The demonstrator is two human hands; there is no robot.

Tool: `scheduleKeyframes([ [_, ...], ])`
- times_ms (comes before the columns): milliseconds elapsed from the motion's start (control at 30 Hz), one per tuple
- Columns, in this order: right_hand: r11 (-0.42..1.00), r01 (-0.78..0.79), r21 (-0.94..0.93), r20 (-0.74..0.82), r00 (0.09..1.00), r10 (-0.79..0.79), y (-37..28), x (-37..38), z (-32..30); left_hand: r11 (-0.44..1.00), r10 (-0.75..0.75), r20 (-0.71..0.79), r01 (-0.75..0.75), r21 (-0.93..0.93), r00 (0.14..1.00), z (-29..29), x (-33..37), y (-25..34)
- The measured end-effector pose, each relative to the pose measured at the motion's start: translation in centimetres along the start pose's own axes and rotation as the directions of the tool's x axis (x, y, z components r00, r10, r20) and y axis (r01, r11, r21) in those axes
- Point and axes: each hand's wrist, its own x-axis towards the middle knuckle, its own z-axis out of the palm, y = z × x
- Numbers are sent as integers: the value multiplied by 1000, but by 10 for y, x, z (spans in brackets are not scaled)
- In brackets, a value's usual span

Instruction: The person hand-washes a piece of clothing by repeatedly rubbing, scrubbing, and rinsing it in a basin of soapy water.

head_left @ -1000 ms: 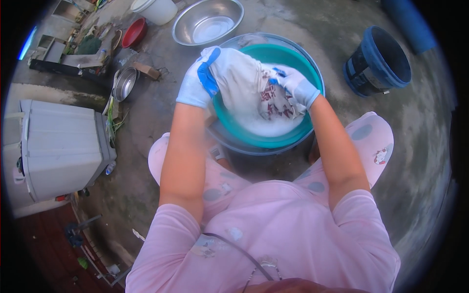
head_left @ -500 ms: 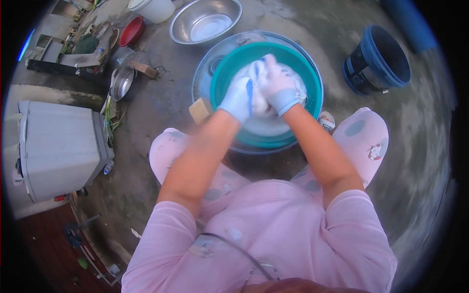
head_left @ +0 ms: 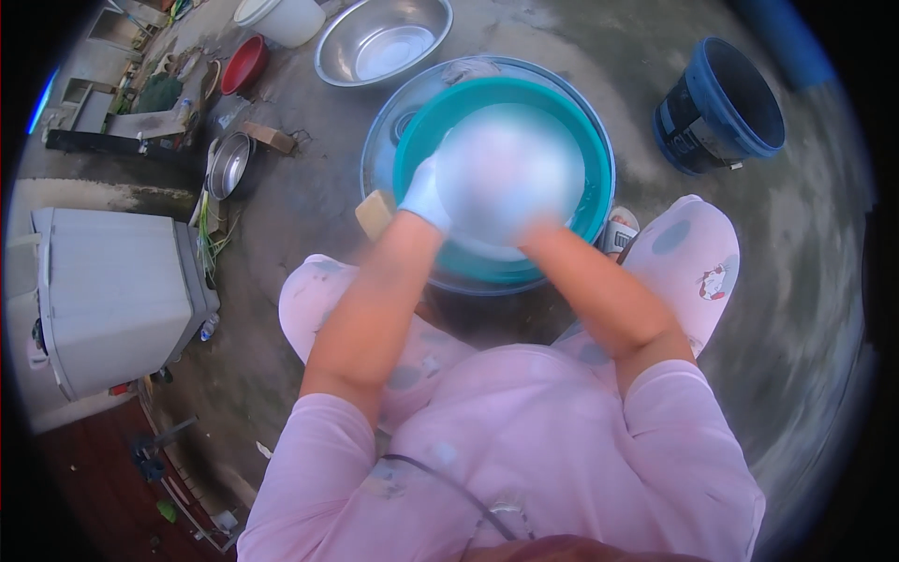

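A green basin (head_left: 597,155) with whitish water sits inside a larger blue-rimmed round tub (head_left: 376,155). My left hand (head_left: 427,195), in a pale glove, reaches over the basin's left side. My right hand (head_left: 536,217) reaches in from the right, its wrist low over the water. A bright blurred patch covers the middle of the basin. It hides the fingers of both hands and whatever lies between them. A tan block (head_left: 375,215) rests at the tub's left edge. Grey cloth (head_left: 471,69) lies at the tub's far edge.
A steel bowl (head_left: 342,58) stands beyond the tub, near a white bucket (head_left: 298,26) and a red bowl (head_left: 245,66). At right is a dark blue bucket (head_left: 693,122). A smaller steel bowl (head_left: 230,167) and a large grey box (head_left: 112,290) are at left.
White cloth showed between both gloved hands before; blur now covers that spot. My right wrist has moved left and slightly nearer. The whole view has shifted slightly.
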Motion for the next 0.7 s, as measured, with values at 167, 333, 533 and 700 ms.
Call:
scheduleKeyframes([
  [167,917,132,-376,64,991,-116,-32,4,-23,450,-344,489,598,-664,802,-9,-7,-6],
  [333,879,-251,-405,-98,968,232,21,50,-62,-631,-407,688,360,-688,601,-33,-1,-37],
  [533,940,325,-99,124,942,-312,-5,37,-64,-104,-537,490,522,-846,687,-36,-5,-65],
  [700,888,459,40,446,786,-427,-72,22,-76,91,-368,341,398,-913,865,-52,8,-48],
])
